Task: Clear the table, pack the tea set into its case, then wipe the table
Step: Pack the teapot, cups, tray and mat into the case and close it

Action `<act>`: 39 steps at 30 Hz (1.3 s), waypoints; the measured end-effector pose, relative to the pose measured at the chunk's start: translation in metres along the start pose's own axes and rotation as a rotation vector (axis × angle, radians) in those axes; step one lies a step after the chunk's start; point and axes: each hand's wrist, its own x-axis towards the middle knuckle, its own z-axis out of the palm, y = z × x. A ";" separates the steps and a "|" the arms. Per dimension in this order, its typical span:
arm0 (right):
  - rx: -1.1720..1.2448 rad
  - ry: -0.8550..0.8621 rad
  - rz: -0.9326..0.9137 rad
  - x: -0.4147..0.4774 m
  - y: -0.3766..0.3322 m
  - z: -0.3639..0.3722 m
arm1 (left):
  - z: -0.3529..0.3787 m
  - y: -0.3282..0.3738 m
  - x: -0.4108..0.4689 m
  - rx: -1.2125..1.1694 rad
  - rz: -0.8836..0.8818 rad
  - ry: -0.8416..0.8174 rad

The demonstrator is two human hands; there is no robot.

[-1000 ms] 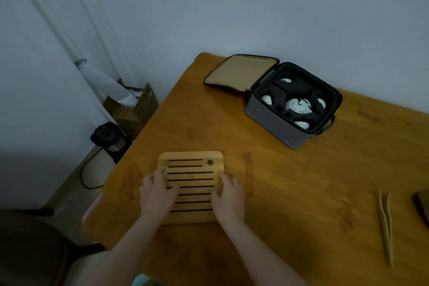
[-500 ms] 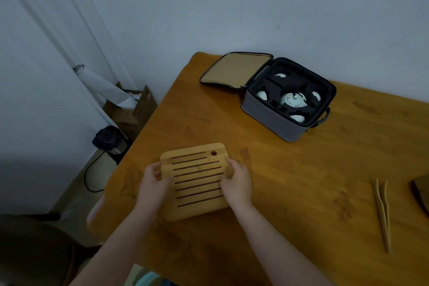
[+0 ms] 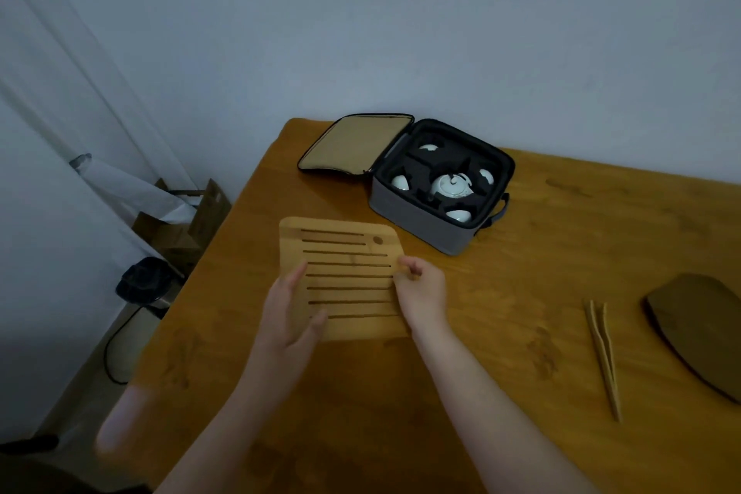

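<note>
Bamboo tea tray (image 3: pixel 349 281), slatted and pale, is held in both hands over the near-left part of a wooden table (image 3: pixel 541 253), just in front of the open case (image 3: pixel 421 229). The left hand (image 3: pixel 294 313) grips the tray's left edge, thumb laid across the slats and fingers almost straight along the side. The right hand (image 3: pixel 423 289) pinches the right edge, its fingers curled over the rim.

The grey case stands at the table's far side, its tan-lined lid (image 3: pixel 357 142) folded flat to the left. A white teapot (image 3: pixel 451 185) sits in the middle of the black foam insert, with four white cups (image 3: pixel 400 182) set in pockets around it.

Wooden tongs (image 3: pixel 601 353) lie on the table to the right, well apart from the tray, and beside them a dark leaf-shaped mat (image 3: pixel 697 333) reaches the frame's edge. A cardboard box (image 3: pixel 180 229) and a black bin (image 3: pixel 142 279) stand on the floor at left.
</note>
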 end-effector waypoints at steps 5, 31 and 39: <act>-0.068 0.108 -0.054 0.029 -0.014 -0.038 | 0.033 0.029 0.028 -0.045 0.059 -0.033; -0.673 0.086 -0.493 0.293 -0.081 -0.102 | 0.167 0.067 0.206 0.123 0.029 -0.246; -0.779 0.053 -0.610 0.302 -0.050 -0.084 | 0.179 0.053 0.205 0.311 0.119 -0.128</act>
